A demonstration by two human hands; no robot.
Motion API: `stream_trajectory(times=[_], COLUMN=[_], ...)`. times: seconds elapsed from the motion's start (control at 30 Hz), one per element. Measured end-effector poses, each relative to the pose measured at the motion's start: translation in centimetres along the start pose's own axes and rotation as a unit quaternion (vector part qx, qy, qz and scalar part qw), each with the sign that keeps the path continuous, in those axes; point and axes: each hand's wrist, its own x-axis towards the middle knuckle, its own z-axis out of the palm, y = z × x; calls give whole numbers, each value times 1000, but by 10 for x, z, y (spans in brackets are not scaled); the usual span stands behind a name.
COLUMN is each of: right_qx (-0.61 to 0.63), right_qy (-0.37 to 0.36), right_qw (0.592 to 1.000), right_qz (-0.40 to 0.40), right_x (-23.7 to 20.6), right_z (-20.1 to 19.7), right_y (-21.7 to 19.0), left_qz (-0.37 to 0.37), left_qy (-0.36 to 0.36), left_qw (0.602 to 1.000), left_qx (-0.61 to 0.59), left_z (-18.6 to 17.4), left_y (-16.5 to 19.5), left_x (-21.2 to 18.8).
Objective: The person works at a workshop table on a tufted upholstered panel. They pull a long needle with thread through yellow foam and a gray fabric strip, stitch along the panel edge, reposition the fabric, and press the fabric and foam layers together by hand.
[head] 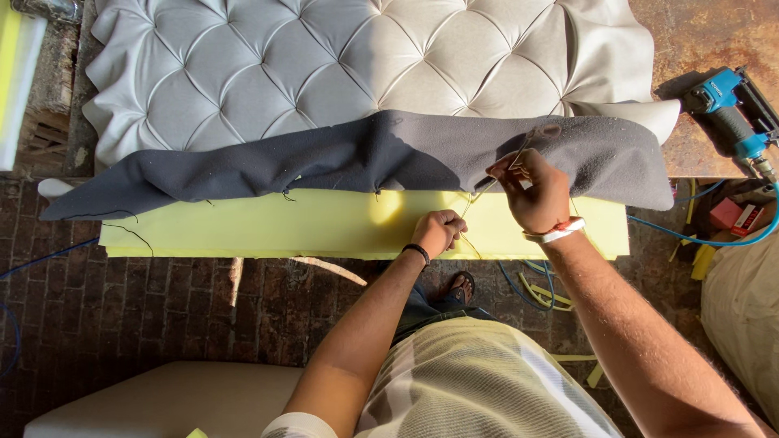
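Observation:
A tufted grey-white upholstered panel (pixel 341 65) lies on a table, with a dark grey felt sheet (pixel 357 158) folded back over its near edge and yellow foam (pixel 308 223) showing below. My right hand (pixel 531 191) pinches a long thin needle and a strand of twine (pixel 519 154) at the felt's edge. My left hand (pixel 438 231) is closed on the same twine lower down, against the foam's front face.
A blue pneumatic stapler (pixel 734 113) with a blue hose (pixel 706 239) rests on the brown table at the right. Yellow foam offcuts (pixel 544 292) lie on the brick floor. A beige cushion (pixel 162 397) sits at bottom left.

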Motion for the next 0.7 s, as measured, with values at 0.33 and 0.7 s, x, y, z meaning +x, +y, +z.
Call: stream_trajectory(times=[0.33, 0.7], right_qx=[111, -81], right_qy=[6, -111], right_qw=[992, 981], right_qz=[63, 135], right_x=[3, -13], right_z=[14, 37], right_y=[8, 32], left_qz=[4, 22], left_qy=[-32, -48], left_qw=[999, 997], left_qx=[-38, -51], left_z=[-7, -8], left_y=[-4, -4], left_x=[1, -2])
